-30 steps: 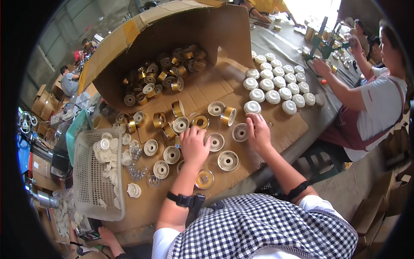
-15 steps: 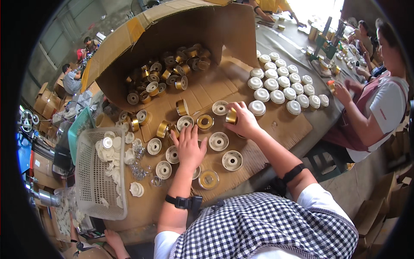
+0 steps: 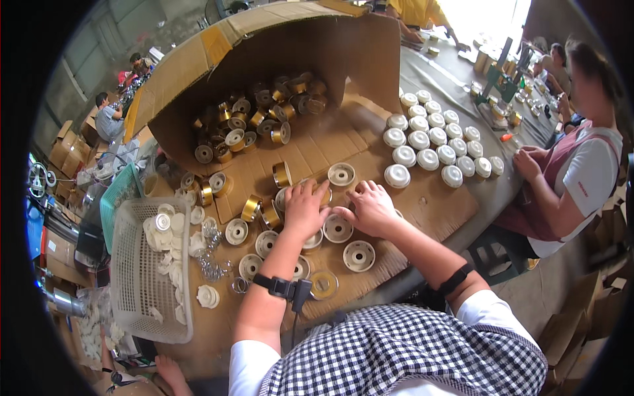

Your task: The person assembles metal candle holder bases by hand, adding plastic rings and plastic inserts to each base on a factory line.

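My left hand (image 3: 306, 212) curves over a gold-sided round part (image 3: 327, 195), which shows just past its fingertips. Close beside it, my right hand (image 3: 371, 210) has its fingers bent down and its thumb toward the left hand; whatever lies under those fingers is hidden. Around both hands several white round parts with centre holes lie face up on the cardboard, among them a white part (image 3: 338, 228) below the hands and another white part (image 3: 341, 174) beyond them. A gold-sided part (image 3: 282, 174) rests on its side beyond the left hand. A clear ring (image 3: 323, 285) lies near my apron.
A tipped cardboard box (image 3: 264, 39) holds many gold-and-white parts at the back. White domed caps (image 3: 404, 156) stand in rows at the right. At the left are a pale plastic basket (image 3: 135, 297) with white pieces and metal springs (image 3: 212, 264). A co-worker (image 3: 561, 178) sits at the right.
My left hand has moved right and over the gold-rimmed part. My right hand has come lower; the gold part seen in it before is now hidden. The co-worker's hands have lowered.
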`<state>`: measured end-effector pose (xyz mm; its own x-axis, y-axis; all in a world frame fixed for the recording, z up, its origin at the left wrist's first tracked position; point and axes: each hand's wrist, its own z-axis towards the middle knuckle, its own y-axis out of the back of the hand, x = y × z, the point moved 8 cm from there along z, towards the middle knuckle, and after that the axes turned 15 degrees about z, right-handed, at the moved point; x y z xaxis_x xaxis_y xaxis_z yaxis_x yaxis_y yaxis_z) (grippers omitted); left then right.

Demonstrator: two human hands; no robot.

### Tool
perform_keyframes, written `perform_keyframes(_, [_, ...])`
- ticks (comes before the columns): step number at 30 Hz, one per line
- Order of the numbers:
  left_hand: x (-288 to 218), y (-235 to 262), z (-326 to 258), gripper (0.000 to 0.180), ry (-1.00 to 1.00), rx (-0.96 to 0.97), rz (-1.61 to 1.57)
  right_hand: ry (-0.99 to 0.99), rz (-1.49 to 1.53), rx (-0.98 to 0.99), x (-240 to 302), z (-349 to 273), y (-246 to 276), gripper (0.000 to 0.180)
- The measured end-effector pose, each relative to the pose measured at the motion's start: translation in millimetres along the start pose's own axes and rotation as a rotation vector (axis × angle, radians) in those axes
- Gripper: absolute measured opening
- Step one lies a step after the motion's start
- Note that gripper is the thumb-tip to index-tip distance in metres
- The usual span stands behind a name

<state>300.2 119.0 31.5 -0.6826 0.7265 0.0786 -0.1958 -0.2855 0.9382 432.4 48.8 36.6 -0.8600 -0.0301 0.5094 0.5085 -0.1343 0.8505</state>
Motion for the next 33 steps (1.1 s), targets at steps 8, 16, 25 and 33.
perform_keyframes(8, [-16, 3, -10, 0.061, -0.005, -0.068, -0.119, 0.587, 0.250, -0.060, 84, 96, -2, 0.065])
perform_keyframes(16, [-21, -2, -16, 0.063, -0.051, -0.073, -0.011, 0.423, 0.208, 0.030, 68, 181, -60, 0.026])
perform_keyframes(25, [-7, -3, -10, 0.063, 0.133, -0.015, -0.156, -0.145, 0.070, 0.066, -34, 168, -59, 0.042])
perform_keyframes(33, [-9, 30, -10, 0.017, 0.103, -0.333, -0.181, 0.396, 0.307, -0.041, -40, 122, -29, 0.036])
